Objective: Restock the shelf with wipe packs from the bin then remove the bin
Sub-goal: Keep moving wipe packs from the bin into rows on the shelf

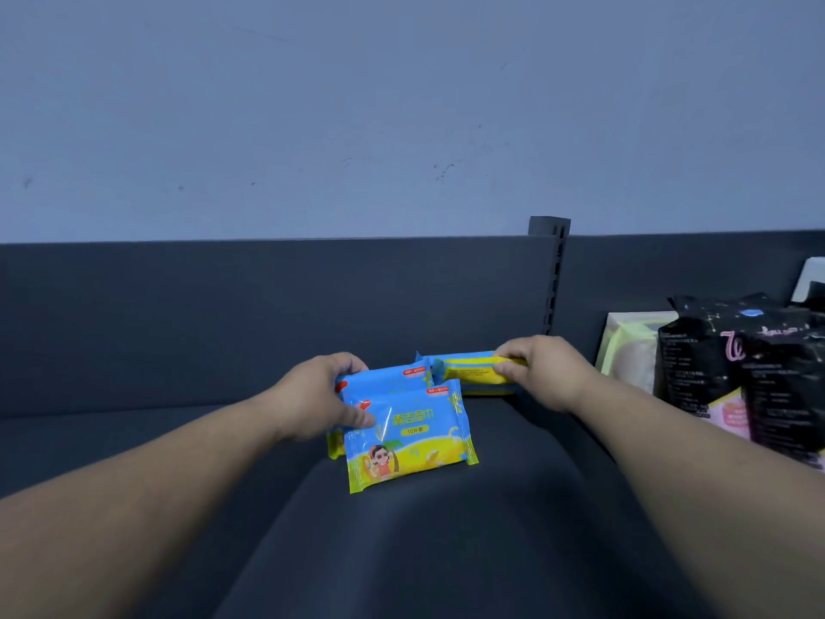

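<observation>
Blue-and-yellow wipe packs lie on the dark grey shelf [156, 440]. My left hand [317, 399] grips a small stack of them; the front wipe pack [408, 440] shows a cartoon figure, with a second pack [388, 377] behind it. My right hand [540, 364] pinches another wipe pack [473, 373], held edge-on with its yellow side showing, over more packs near the shelf's back panel. No bin is in view.
The shelf's dark back panel [223, 319] runs across, with a slotted upright post [553, 279] behind my right hand. Black packages [732, 364] and a pale green pack [634, 350] stand at the right. A blue-grey wall [357, 105] rises above.
</observation>
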Motion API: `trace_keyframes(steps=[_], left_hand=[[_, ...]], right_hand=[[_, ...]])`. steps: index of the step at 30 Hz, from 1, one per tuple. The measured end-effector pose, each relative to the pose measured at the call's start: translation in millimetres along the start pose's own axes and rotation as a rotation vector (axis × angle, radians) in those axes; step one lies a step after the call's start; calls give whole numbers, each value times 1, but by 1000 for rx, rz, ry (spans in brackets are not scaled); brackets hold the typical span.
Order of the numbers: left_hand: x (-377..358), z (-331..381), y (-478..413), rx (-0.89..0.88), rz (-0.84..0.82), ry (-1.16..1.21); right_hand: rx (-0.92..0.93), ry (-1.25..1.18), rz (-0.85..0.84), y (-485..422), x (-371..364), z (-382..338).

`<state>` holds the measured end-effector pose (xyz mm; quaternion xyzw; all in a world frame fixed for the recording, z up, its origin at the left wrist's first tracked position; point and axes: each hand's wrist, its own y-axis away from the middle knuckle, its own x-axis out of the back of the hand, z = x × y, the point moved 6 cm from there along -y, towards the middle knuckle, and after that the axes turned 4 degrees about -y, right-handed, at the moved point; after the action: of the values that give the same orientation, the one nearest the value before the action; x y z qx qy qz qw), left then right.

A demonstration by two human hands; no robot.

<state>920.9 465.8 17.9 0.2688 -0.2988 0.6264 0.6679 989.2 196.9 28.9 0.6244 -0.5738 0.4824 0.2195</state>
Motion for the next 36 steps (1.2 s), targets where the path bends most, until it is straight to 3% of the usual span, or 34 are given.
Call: trace_keyframes(steps=[7,15,20,27,36], left_hand=[[-9,7,-8,11,53,24],[-22,23,-26,-19,99,16],[-29,31,-41,-35,139,13],[-36,37,-62,-79,167,10],[-35,32,-65,-30,285,-6]], right_hand=[[20,-210,246,8,16,4],[134,-349,392,24,13,1],[220,-398,285,31,6,10],[117,-255,2,38,-18,30],[-67,-57,-68,34,-11,22]])
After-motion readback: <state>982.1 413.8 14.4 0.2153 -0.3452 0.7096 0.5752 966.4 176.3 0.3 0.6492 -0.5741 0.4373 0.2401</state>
